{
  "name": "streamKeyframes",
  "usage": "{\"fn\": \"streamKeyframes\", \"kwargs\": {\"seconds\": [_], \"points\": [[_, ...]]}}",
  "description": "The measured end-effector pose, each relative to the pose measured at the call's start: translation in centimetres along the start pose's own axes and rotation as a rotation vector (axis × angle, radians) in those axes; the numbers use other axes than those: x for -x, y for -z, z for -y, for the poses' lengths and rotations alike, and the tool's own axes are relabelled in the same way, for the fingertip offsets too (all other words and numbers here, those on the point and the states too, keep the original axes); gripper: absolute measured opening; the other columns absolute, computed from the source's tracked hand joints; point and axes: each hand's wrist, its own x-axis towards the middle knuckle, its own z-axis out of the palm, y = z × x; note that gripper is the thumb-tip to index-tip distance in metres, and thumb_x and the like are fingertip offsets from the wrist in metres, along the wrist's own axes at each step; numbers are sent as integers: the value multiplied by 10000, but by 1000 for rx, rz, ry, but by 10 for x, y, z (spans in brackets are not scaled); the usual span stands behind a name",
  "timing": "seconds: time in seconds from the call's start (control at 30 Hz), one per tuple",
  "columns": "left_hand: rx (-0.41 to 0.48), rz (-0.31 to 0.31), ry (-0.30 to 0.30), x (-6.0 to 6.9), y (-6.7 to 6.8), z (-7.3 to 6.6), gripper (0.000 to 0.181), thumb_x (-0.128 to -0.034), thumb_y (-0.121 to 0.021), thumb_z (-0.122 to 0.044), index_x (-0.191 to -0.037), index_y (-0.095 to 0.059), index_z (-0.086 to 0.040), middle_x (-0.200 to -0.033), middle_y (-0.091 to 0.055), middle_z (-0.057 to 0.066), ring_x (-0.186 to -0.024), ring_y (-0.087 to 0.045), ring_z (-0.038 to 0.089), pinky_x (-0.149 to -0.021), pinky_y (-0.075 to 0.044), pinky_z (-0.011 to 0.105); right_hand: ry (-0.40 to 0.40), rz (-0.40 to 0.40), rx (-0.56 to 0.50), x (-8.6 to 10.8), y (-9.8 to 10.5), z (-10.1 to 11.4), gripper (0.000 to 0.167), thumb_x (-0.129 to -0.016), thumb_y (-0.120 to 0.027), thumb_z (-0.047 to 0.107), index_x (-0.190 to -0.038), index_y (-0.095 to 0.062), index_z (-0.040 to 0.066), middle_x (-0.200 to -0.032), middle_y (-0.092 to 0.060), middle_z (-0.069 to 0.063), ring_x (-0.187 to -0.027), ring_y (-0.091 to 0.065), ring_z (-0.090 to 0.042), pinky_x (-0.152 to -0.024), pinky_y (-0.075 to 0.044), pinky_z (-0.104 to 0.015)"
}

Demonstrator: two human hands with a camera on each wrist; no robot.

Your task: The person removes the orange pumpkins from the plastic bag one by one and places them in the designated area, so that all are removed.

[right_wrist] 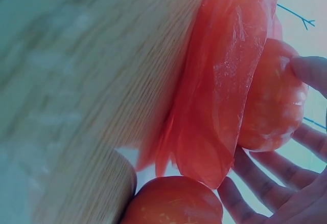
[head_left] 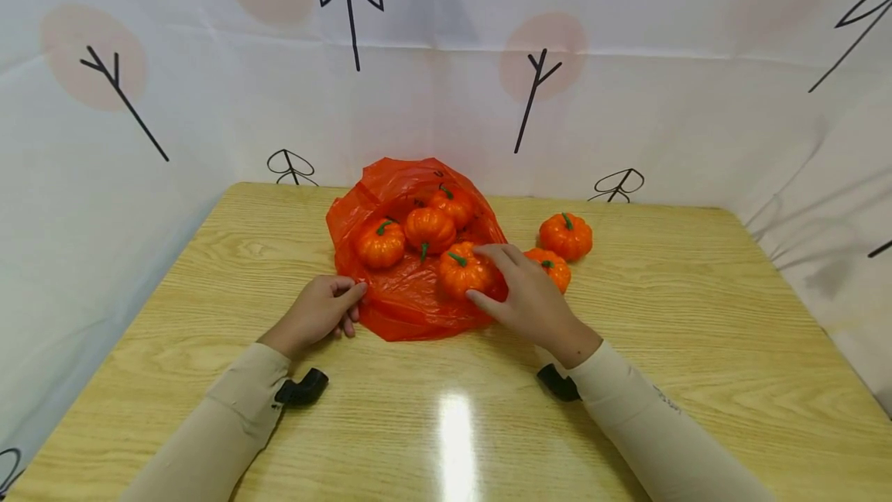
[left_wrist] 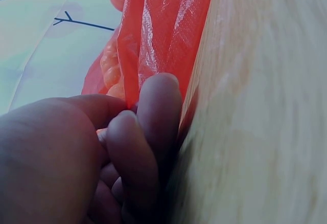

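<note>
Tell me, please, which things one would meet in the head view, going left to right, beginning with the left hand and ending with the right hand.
Left hand → leftmost pumpkin in the bag → middle pumpkin → nearest pumpkin → right hand.

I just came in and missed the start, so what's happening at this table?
A person is handling small pumpkins and a red plastic bag. Their left hand pinches the bag's near-left edge, while their right hand holds an orange pumpkin at the right side of the bag's opening. Three more pumpkins sit inside the bag, and two others rest on the table to its right.
</note>
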Motion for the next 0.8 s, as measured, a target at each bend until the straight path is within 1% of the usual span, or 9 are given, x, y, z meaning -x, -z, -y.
{"fn": "streamKeyframes", "kwargs": {"seconds": [0.17, 0.43, 0.6, 0.8], "points": [[-12, 1, 8, -1, 0, 0, 409, -1076, -479, -263, -803, -585, 22, -667, -600, 63, -520, -620, 160, -456, -484, 261, 5, -6, -5, 0, -1, -1, 590, -896, -753, 397, -1387, -525, 164, -1372, -562, -72, -1239, -579, -349, -1042, -482, -530], [1, -4, -5, 1, -1, -3, 426, -1052, -524, -351, -800, -594, -15, -667, -606, 52, -528, -633, 163, -462, -495, 264, -1, -9, -9, 0, 0, -1, 594, -898, -751, 394, -1396, -516, 171, -1378, -555, -71, -1244, -576, -340, -1046, -480, -525], [-15, -5, -12, 0, 0, -1, 433, -1051, -523, -365, -791, -595, -26, -675, -607, 43, -530, -636, 169, -460, -499, 276, -18, -5, -11, 0, 1, 1, 589, -898, -750, 392, -1395, -515, 180, -1373, -550, -68, -1231, -582, -349, -1040, -480, -527], [-25, -10, 3, -1, -1, 0, 427, -1054, -519, -351, -791, -596, -24, -674, -602, 45, -527, -633, 161, -462, -495, 262, -19, -15, -14, -1, 3, 1, 599, -898, -757, 364, -1401, -508, 155, -1380, -534, -83, -1252, -574, -346, -1064, -471, -519]]}}
